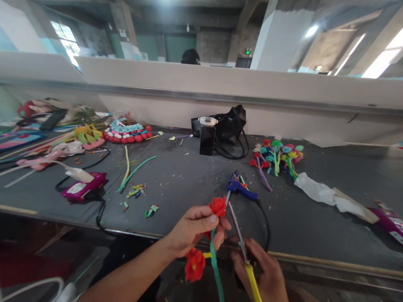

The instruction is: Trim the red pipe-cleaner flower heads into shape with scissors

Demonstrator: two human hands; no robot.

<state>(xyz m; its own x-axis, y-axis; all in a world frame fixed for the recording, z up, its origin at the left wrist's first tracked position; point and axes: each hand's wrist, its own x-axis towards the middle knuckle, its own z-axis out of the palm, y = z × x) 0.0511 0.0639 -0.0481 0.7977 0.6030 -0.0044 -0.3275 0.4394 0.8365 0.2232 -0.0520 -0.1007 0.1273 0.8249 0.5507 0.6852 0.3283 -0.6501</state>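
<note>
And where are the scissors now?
In the head view, the scissors are in the right hand, low and right of centre, beside the upper red flower.

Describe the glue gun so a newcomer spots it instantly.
At the near edge of the dark table, the right hand holds scissors. Beyond their tips lies the glue gun, trailing a black cord; its blue pistol shape sets it apart from the multicoloured flowers.

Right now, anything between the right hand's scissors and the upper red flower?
Nothing visible. The right hand holds the scissors with the blades right beside the upper red flower, which the left hand holds. The blue glue gun lies beyond, on the table, not between.
</note>
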